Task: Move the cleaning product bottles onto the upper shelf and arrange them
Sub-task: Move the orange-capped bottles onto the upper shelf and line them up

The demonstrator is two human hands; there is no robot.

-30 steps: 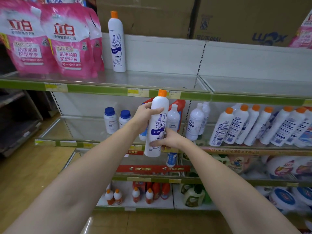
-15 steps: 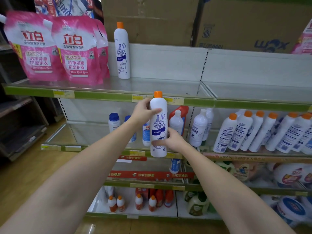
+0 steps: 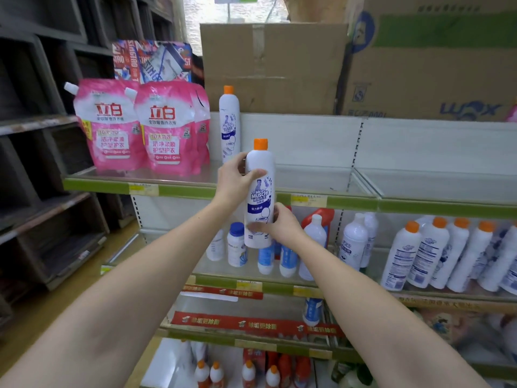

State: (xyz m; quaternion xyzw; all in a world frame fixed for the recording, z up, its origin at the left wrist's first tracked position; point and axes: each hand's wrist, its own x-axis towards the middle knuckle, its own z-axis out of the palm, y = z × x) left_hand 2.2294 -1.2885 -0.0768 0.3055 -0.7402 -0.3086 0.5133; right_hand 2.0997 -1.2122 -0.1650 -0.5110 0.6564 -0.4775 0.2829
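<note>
Shop aisle, steel shelving with green price rails, brown cartons (image 3: pixel 274 65) stacked on top. Upper shelf (image 3: pixel 307 175): mostly bare, pink pouches (image 3: pixel 140 127) at its left end, one placed bottle (image 3: pixel 228 124) upright just beside them. Lower shelf (image 3: pixel 419 296): row of orange-capped white bottles (image 3: pixel 436 253) leaning at the right, still to be moved, plus blue-capped ones nearer the middle.

Held bottle (image 3: pixel 259 194): upright in the air, in front of the upper shelf's rail, base level with the lower shelf, orange cap above the upper shelf's deck; not yet on any shelf. Left hand (image 3: pixel 233 183) wrapped round the shoulder, thumb across the front, fingers curled behind. Right hand (image 3: pixel 282 225) clamped on the lower body near the base, fingers (image 3: pixel 258 226) crossing the label.

Likely handling: tall, narrow, stiff plastic, probably full of liquid, so fairly heavy for its width and prone to topple on a small base. Glossy wall, apt to slip in a loose hold. Best taken round the mid-body or shoulder, not by the cap; one hand low steadies the base while setting down beside the placed bottle.
</note>
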